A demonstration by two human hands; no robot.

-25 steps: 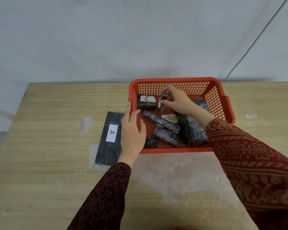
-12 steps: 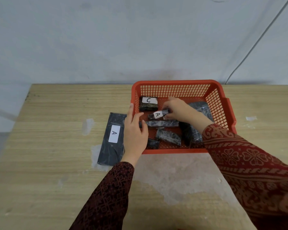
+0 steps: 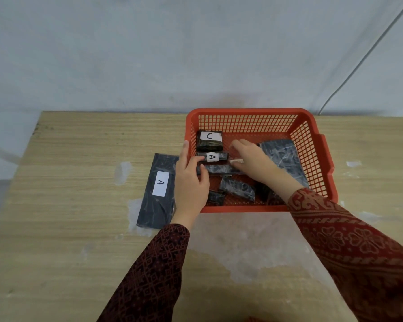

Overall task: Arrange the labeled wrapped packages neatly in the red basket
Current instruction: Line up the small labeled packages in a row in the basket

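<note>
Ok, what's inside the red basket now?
Red basket holds the C package, small A package, several unlabeled-looking wrapped ones; right hand covers the middle.

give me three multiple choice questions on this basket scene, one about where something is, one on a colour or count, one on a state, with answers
1. Where does the long flat dark wrapped package with the A label lie?
A. inside the basket
B. on the wooden table, left of the basket
C. in the right hand

2. What colour is the plastic mesh basket?
A. blue
B. red
C. green

3. Where is the left hand?
A. at the basket's left wall
B. flat on the table's right edge
C. raised above the basket

Answers: 1 B, it rests on the tabletop outside the left wall. 2 B, rim and mesh are red. 3 A, its fingers lie over that rim while the right hand reaches inside.
</note>
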